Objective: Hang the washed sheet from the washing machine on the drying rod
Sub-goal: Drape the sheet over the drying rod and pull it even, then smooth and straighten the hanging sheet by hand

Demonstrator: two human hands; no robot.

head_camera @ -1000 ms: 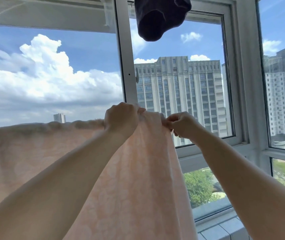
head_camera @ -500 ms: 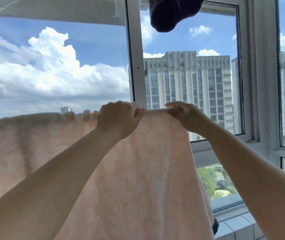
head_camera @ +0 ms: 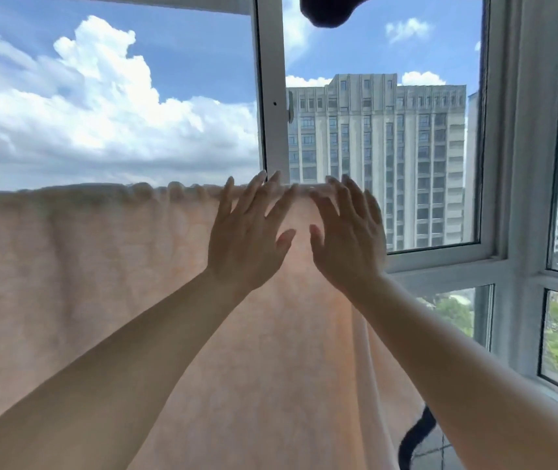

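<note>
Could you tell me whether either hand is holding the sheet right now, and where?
Nothing is held: left hand and right hand are open, fingers spread before the sheet.

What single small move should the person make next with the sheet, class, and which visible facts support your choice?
Probably sweep the left hand leftward along the top edge to smooth it. Both hands, the right hand included, are open with fingers spread near the top, gripping nothing. The sheet already hangs draped, but its top edge left of the hands looks bunched and rippled. The rod itself is hidden under the fabric.

A high-rise flat's glazed balcony: white window frames (head_camera: pixel 272 96), tower blocks (head_camera: pixel 377 157) outside (laundry hanging).
</note>
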